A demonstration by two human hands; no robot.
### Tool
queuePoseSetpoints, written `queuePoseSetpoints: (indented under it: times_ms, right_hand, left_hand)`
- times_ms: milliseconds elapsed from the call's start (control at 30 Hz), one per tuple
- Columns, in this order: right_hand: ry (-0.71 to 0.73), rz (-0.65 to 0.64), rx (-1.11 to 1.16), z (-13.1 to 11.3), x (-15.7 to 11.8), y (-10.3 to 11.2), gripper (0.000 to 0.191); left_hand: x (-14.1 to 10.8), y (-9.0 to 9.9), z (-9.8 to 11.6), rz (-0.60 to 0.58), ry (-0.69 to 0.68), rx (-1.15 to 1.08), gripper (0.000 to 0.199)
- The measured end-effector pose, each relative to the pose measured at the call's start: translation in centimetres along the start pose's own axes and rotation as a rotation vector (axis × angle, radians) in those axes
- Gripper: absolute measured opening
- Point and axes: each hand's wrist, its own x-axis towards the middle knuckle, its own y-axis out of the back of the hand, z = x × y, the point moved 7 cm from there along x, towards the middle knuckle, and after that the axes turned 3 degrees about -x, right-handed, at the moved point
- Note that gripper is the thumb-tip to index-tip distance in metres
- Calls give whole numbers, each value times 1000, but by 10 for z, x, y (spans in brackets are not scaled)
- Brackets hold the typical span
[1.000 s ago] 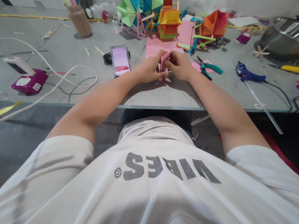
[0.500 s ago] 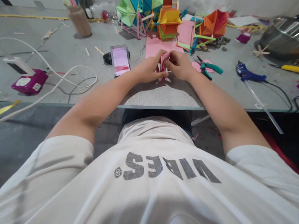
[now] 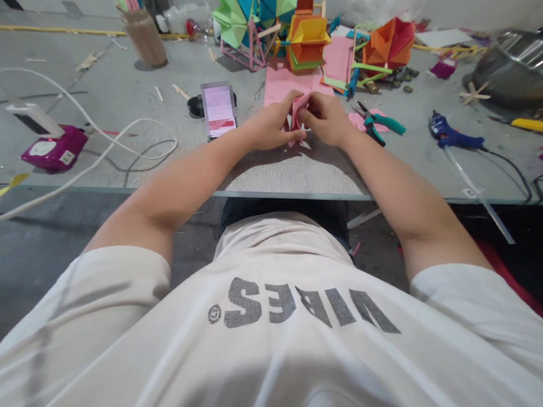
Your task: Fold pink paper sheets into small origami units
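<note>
Both hands meet over the table's front edge around a piece of folded pink paper [image 3: 299, 106]. My left hand [image 3: 279, 123] grips it from the left, fingers curled round its side. From the right, my right hand [image 3: 327, 118] pinches the same paper, its thumb pressed against the inner face. Part of the paper is hidden behind the fingers. Pink sheets [image 3: 279, 81] lie flat just beyond the hands. Green-handled pliers [image 3: 381, 124] rest to the right of my right hand, on small pink scraps.
Behind stand colourful folded-paper wheels [image 3: 268, 2] and an orange paper piece [image 3: 388, 44]. A phone [image 3: 219, 106] lies left of the hands. On the right are a blue glue gun [image 3: 453, 131], a yellow-handled knife [image 3: 536, 124] and a metal bowl [image 3: 507, 79]. A white cable [image 3: 86, 105] loops on the left.
My hands and the pink paper look almost the same. At the far left, the yellow strip by the cable has shifted slightly.
</note>
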Motion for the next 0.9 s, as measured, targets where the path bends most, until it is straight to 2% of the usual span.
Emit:
queuePoseSetpoints:
  times_ms: [267,400,567,800,900]
  right_hand:
    - [-3,-18,-7,-12,-3,-1,91]
    - [-25,-9,-32,-17,-4,0,89]
    - [-36,-12,-42,-6,-2,0,87]
    - [-42,5,-14,-15,-4,0,92]
    - [-29,6,-11,-17,-5,0,91]
  left_hand:
    - [1,0,-6,8,-6,-15,88]
    - [0,2,4,2,-2,-19,85]
    - [-3,3,18,-21,-4,-47,84]
    - [-2,1,7,-25,58,-24,93]
    - [-2,0,8,-33,58,-38,98]
